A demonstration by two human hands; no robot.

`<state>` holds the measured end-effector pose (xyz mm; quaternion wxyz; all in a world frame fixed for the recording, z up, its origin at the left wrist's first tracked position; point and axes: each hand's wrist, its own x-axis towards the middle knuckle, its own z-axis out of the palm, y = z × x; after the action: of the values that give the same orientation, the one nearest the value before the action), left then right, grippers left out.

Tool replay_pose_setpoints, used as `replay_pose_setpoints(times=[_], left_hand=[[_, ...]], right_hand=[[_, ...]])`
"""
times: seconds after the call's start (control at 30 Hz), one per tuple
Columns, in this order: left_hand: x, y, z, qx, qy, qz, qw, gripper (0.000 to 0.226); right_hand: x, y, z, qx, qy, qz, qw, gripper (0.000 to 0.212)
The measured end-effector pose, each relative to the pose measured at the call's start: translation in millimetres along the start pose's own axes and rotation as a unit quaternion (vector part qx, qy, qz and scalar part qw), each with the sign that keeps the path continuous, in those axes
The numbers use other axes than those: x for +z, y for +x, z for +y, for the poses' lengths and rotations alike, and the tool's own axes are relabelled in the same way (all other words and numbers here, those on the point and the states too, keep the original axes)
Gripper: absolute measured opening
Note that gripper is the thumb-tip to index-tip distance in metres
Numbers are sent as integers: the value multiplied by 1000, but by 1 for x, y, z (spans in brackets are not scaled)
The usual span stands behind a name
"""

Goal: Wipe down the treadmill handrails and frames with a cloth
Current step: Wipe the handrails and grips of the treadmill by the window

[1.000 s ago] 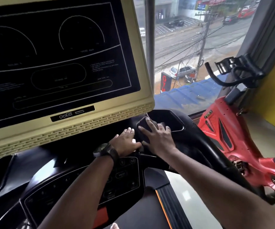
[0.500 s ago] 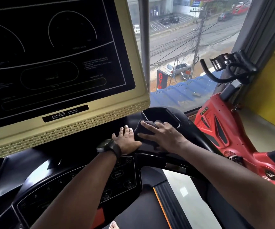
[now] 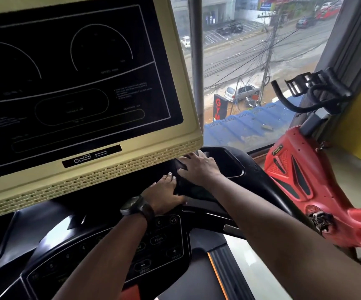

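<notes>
Big cream-edged console screen fills the left; a red exercise bike stands right. On the black treadmill frame under the screen's corner, the right hand presses flat, fingers spread, on a dark cloth, its edges hard to trace. The left hand rests flat just beside it, fingers straight.

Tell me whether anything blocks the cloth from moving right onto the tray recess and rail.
Nothing visible does. The right hand presses the dark cloth on the console; the tray recess and rail to its right show nothing on them.
</notes>
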<state>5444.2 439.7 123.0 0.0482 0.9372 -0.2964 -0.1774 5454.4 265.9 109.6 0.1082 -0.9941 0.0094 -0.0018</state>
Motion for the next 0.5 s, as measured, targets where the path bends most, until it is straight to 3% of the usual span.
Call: replay_pose_setpoints(times=[0.07,0.23,0.4,0.5], left_hand=[[0,1,-2,1,-5,2,1000,92],[-2,2,3,-2,-15,7,1000,90],[-4,-6,7,8,-23,22,999,84],[-5,-4,8,18,-31,13,999,82]], right_hand=[[1,2,-7,27,4,4,1000,54],[9,-10,6,-38,-12,-3,999,61],[11,-34,7,67,-3,4,998,66],[28,-63,6,-15,-83,61,995,66]])
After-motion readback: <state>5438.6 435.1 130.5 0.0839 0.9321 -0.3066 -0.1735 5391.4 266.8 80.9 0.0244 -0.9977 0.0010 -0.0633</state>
